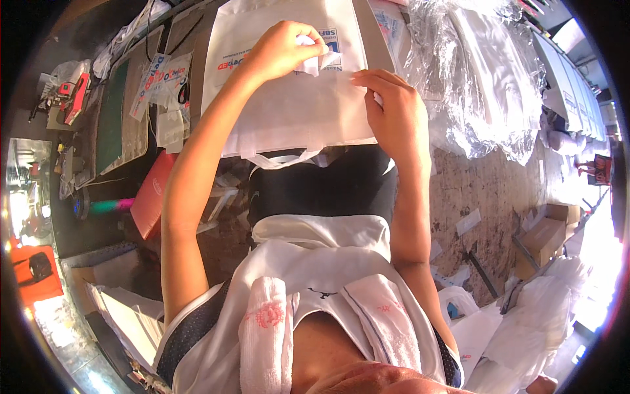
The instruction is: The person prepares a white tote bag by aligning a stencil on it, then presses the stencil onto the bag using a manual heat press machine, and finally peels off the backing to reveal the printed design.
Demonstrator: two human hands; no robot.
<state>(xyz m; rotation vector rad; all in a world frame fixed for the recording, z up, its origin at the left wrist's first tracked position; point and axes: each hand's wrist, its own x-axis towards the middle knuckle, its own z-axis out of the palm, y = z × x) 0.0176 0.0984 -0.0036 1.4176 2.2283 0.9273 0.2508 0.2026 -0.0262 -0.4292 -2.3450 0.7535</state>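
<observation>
A flat white tote bag (289, 108) with blue and red printing lies on the work surface before me, its looped handle (285, 159) hanging toward my body. Over the bag's upper part, my left hand (283, 51) is closed on a crumpled white piece of cloth or paper (312, 64); its exact kind does not show. My right hand (394, 104) is at the bag's right edge, index finger stretched over the print side and thumb apart below it. Nothing that I can make out is held in it.
Clear plastic wrap (472, 85) covers white goods to the right of the bag. Scissors with dark handles (184, 92) and printed plastic pieces (149, 85) lie to the left. A red box (154, 194) stands below them. Cardboard boxes (546, 238) sit on the floor at right.
</observation>
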